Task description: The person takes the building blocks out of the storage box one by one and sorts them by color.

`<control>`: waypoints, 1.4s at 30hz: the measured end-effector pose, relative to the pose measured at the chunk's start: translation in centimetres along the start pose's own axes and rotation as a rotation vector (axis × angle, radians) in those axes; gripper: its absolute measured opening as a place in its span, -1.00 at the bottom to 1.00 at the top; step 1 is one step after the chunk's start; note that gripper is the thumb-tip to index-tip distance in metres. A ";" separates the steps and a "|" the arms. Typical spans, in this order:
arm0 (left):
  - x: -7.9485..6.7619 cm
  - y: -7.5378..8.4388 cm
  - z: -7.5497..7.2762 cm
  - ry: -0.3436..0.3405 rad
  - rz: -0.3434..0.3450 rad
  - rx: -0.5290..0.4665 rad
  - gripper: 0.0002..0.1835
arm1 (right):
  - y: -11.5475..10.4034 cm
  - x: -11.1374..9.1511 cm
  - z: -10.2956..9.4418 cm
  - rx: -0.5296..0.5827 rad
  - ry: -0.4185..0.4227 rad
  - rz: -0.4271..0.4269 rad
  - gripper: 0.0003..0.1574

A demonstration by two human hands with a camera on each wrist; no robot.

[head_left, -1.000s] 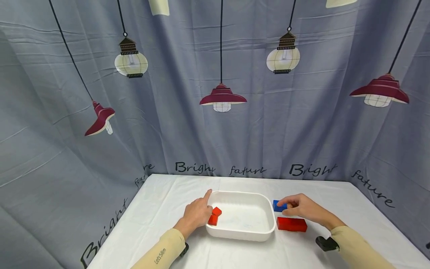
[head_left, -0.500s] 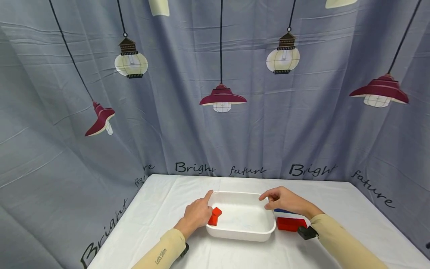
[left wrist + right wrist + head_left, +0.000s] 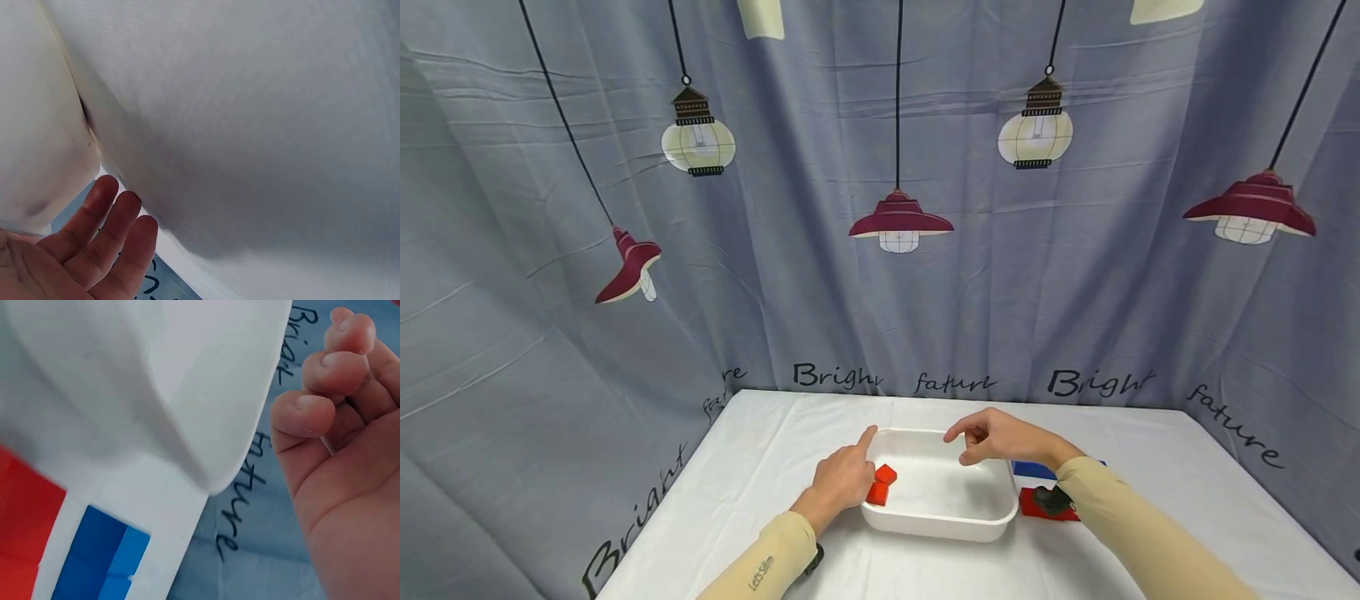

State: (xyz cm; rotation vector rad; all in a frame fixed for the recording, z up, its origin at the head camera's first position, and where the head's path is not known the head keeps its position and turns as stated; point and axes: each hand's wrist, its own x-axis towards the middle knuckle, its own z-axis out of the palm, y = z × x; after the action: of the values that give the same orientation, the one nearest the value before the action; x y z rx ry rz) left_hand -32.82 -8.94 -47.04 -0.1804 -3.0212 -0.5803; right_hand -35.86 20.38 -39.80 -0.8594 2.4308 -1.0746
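A white rectangular tray (image 3: 925, 525) sits on the table. Two small red blocks (image 3: 877, 492) lie inside at its left end. My left hand (image 3: 838, 482) is at the tray's left side, index finger stretched along the rim. In the left wrist view its other fingers (image 3: 112, 240) are slightly bent beside the tray's outer wall; the thumb is hidden there. My right hand (image 3: 1003, 437) hovers over the tray's right part, index finger and thumb apart with nothing visible between them. The right wrist view shows its remaining fingers (image 3: 337, 375) curled loosely.
Right of the tray lie a row of blue blocks (image 3: 94, 550) and a row of red blocks (image 3: 28, 519), partly covered by the right arm in the head view. The white cloth-covered table (image 3: 790, 417) ends at a grey-blue curtain (image 3: 820, 317) with printed lamps and lettering.
My right hand has moved left from the blue blocks, past the tray's right rim, to above the tray. The left hand and tray have stayed in place.
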 end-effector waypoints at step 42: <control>0.0 -0.3 -0.1 0.009 0.051 0.040 -0.36 | 0.1 9.6 6.6 0.031 -0.148 -0.024 -0.45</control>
State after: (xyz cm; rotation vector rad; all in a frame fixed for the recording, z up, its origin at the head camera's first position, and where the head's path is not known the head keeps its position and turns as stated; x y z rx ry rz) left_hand -32.87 -9.28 -47.04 -0.2515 -3.0066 -0.5151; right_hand -39.67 10.63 -44.78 -0.9258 2.2824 -1.0159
